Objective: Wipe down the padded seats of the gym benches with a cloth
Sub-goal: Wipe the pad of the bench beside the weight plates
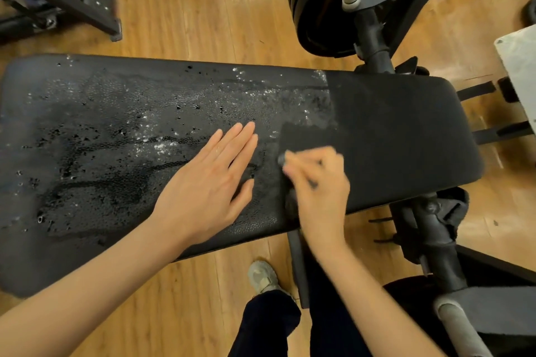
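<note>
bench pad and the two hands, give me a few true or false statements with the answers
1. The left hand lies flat on the bench pad with straight fingers. True.
2. The right hand is empty. False: its curled fingers grip a dark cloth.
3. The pad is worn, with cracks and whitish specks. True.
4. The weight plates lie on the pad. False: they sit on a rack beyond the bench.
5. The floor is grey carpet. False: it is wood-look flooring.
</note>
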### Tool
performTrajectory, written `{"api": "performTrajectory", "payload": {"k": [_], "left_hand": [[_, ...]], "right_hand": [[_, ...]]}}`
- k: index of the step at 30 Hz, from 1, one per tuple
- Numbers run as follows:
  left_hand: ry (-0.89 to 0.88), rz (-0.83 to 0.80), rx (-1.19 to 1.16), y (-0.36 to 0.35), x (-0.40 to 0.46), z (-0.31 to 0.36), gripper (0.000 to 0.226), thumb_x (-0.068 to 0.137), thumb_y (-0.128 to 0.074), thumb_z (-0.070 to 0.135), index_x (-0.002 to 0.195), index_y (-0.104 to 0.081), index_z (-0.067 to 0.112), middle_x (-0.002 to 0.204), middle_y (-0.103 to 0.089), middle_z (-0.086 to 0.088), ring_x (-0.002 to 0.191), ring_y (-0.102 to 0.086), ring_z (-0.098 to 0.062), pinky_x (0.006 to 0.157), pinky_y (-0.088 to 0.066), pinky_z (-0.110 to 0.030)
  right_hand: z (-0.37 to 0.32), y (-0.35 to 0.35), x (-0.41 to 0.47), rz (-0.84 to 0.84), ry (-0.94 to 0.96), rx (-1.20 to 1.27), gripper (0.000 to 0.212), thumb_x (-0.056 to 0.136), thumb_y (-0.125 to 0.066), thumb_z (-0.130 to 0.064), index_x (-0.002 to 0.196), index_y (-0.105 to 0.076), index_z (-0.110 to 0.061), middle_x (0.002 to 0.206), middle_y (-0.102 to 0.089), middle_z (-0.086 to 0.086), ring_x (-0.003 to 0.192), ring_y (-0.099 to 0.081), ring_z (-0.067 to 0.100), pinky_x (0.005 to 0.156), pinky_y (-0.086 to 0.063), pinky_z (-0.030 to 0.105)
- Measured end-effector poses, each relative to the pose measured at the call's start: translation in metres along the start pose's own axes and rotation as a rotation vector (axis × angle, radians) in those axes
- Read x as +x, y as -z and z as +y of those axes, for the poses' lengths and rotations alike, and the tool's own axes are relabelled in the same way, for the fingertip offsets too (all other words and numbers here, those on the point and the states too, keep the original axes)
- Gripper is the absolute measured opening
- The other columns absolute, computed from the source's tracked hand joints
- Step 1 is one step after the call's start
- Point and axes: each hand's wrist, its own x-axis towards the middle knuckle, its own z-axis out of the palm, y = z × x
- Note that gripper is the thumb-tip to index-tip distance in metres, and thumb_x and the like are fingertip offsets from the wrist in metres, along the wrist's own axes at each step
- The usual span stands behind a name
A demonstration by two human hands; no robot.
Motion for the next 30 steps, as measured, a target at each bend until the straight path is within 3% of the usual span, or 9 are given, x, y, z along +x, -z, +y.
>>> {"api": "performTrajectory", "payload": {"k": [3,7,10,15,17,21,25,28,30], "left_hand": [[0.03,-0.004,-0.017,0.003,0.0,0.001,0.065,0.101,-0.027,0.041,0.156,-0.027,0.004,0.166,-0.018,-0.009,0.153,-0.016,-0.022,0.124,-0.008,-0.037],[0.224,0.049,0.032,0.01,0.005,-0.002,0.065,0.101,-0.027,0.04,0.154,-0.029,0.002,0.164,-0.021,-0.013,0.152,-0.019,-0.026,0.125,-0.007,-0.04],[0.352,0.071,-0.022,0.011,0.01,-0.008,0.068,0.102,-0.026,0.042,0.157,-0.021,0.003,0.166,-0.014,-0.011,0.154,-0.012,-0.024,0.126,-0.003,-0.037],[0.387,0.061,-0.016,0.009,0.013,-0.006,0.068,0.102,-0.025,0.042,0.158,-0.017,0.003,0.167,-0.01,-0.01,0.155,-0.009,-0.022,0.126,-0.004,-0.035],[0.388,0.065,-0.013,0.009,0.013,-0.006,0.068,0.102,-0.026,0.041,0.157,-0.019,0.002,0.167,-0.012,-0.011,0.154,-0.01,-0.023,0.126,-0.005,-0.036],[0.392,0.061,0.005,0.009,0.014,-0.005,0.068,0.101,-0.026,0.04,0.157,-0.019,0.002,0.167,-0.012,-0.012,0.154,-0.011,-0.024,0.126,-0.003,-0.035],[0.401,0.048,0.007,0.009,0.014,-0.005,0.068,0.101,-0.025,0.041,0.157,-0.018,0.002,0.167,-0.011,-0.011,0.154,-0.01,-0.024,0.126,-0.002,-0.035],[0.397,0.042,0.006,0.009,0.014,-0.005,0.068,0.102,-0.024,0.041,0.157,-0.018,0.002,0.167,-0.011,-0.011,0.154,-0.01,-0.025,0.126,-0.003,-0.036],[0.395,0.046,0.004,0.009,0.014,-0.005,0.068,0.102,-0.024,0.041,0.157,-0.019,0.001,0.167,-0.012,-0.012,0.154,-0.011,-0.025,0.126,-0.003,-0.037]], "right_hand": [[0.002,0.016,-0.052,-0.061,0.045,-0.062,0.022,0.084,-0.075,-0.004,0.101,-0.077,-0.019,0.096,-0.06,-0.005,0.095,-0.052,0.012,0.082,-0.042,0.016],[0.0,-0.012,0.015,0.011,0.021,-0.008,0.01,0.088,-0.072,-0.01,0.095,-0.077,-0.015,0.091,-0.06,0.0,0.091,-0.05,0.018,0.078,-0.044,0.022],[-0.005,-0.027,0.049,0.075,-0.062,0.051,0.011,0.09,-0.069,-0.013,0.098,-0.077,-0.016,0.093,-0.058,-0.002,0.094,-0.05,0.017,0.08,-0.043,0.02],[-0.002,0.004,-0.039,-0.088,0.052,0.032,0.023,0.085,-0.073,-0.002,0.103,-0.076,-0.018,0.101,-0.058,-0.004,0.098,-0.05,0.015,0.085,-0.042,0.017],[0.004,-0.004,-0.016,-0.07,0.062,0.04,0.022,0.085,-0.073,-0.002,0.101,-0.077,-0.017,0.098,-0.059,-0.003,0.095,-0.05,0.016,0.084,-0.041,0.017],[0.0,-0.037,0.066,0.032,0.023,0.037,0.013,0.09,-0.07,-0.012,0.101,-0.076,-0.014,0.096,-0.06,-0.001,0.094,-0.048,0.017,0.084,-0.045,0.037],[0.014,-0.013,0.038,-0.09,0.177,-0.19,0.025,0.096,-0.06,-0.024,0.119,-0.07,-0.022,0.123,-0.061,-0.006,0.119,-0.049,0.019,0.106,-0.033,0.044],[0.049,0.013,0.038,-0.023,0.186,-0.204,0.025,0.093,-0.062,-0.012,0.115,-0.072,-0.017,0.124,-0.063,-0.001,0.115,-0.049,0.023,0.096,-0.043,0.041],[0.061,0.015,0.05,0.101,-0.005,-0.127,0.026,0.092,-0.064,-0.007,0.115,-0.073,-0.017,0.122,-0.062,-0.004,0.112,-0.047,0.019,0.086,-0.05,0.041]]}}
